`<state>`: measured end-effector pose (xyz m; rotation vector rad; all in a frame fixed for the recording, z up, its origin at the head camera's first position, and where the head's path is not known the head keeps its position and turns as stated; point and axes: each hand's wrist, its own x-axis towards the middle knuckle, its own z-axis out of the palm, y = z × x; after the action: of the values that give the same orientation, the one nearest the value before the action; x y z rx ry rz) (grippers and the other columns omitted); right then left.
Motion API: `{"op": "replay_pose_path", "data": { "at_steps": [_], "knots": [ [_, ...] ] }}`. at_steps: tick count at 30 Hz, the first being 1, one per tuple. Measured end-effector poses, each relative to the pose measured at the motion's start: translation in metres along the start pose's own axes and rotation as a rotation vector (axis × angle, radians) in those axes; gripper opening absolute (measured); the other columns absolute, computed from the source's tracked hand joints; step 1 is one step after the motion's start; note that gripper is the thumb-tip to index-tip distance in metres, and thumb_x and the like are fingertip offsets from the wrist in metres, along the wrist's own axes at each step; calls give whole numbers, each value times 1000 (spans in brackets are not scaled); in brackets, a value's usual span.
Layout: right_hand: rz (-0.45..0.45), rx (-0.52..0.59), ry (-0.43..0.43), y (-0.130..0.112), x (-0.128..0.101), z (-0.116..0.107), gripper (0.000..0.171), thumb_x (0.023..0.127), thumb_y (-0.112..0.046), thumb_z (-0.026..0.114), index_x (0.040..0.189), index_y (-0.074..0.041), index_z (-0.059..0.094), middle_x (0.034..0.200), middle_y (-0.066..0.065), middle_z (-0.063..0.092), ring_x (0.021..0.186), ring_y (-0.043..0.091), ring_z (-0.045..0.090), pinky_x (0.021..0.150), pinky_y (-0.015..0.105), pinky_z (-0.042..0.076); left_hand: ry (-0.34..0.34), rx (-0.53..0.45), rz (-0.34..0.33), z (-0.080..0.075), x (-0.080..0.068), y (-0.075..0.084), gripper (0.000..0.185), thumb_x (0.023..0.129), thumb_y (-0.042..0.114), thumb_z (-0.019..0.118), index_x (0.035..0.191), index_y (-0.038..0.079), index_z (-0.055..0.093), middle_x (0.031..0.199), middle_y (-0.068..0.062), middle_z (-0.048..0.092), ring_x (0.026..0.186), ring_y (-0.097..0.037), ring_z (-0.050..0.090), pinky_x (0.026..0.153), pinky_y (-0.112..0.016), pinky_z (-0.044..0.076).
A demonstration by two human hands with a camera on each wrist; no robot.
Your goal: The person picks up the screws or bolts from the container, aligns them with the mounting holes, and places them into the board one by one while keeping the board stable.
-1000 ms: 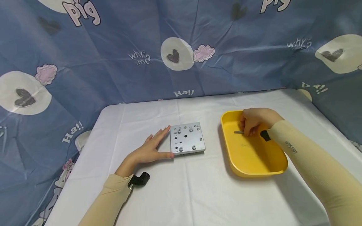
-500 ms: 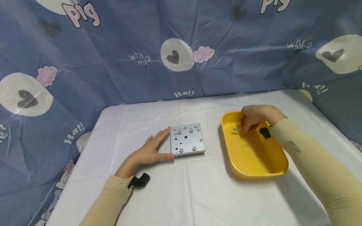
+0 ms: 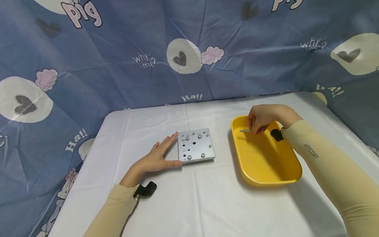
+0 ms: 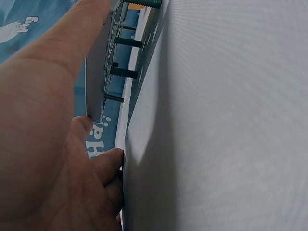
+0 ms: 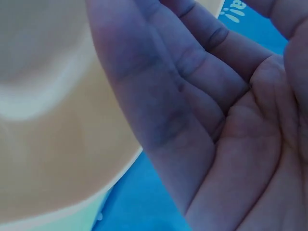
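Note:
A square metal plate [image 3: 196, 145] with holes and several screws lies mid-table. My left hand [image 3: 158, 154] lies flat on the cloth, its straight fingers and thumb touching the plate's left edge. In the left wrist view the plate [image 4: 98, 72] shows edge-on with screw shanks [image 4: 126, 72] sticking out beneath it. My right hand [image 3: 262, 120] hovers over the far end of the yellow tray [image 3: 284, 179] and pinches a thin metal pin [image 3: 245, 130] that points left. The right wrist view shows only my palm [image 5: 211, 120] and the tray wall [image 5: 53, 144], blurred.
White cloth covers the table [image 3: 207, 204]. A blue patterned curtain [image 3: 118, 49] closes off the back and both sides. Black wrist camera mounts show at my left cuff [image 3: 145, 190] and right cuff [image 3: 276, 134].
My right hand has lifted the pin up from the tray floor and slightly toward the far rim. The left hand and plate have stayed put.

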<state>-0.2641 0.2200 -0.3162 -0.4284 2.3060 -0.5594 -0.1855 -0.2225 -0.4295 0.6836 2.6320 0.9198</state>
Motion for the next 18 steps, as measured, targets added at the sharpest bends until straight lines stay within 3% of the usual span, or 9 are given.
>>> {"op": "replay_pose_path", "data": {
  "at_steps": [5, 18],
  "knots": [
    [-5, 12, -3, -5, 3, 0, 11, 92, -6, 77, 98, 1, 72, 84, 4, 77, 75, 12, 72, 76, 28, 65, 12, -12, 21, 2, -2, -2, 119, 84, 71, 80, 175, 34, 11, 183, -2, 16, 169, -41, 11, 132, -69, -2],
    [-27, 9, 27, -27, 3, -7, 10, 92, -10, 78, 95, -2, 72, 83, 3, 77, 76, 12, 73, 77, 28, 65, -22, 18, -38, -2, -3, 6, 118, 88, 59, 83, 175, 33, 7, 183, 2, 12, 170, -34, 6, 134, -65, -4]
  ]
}}
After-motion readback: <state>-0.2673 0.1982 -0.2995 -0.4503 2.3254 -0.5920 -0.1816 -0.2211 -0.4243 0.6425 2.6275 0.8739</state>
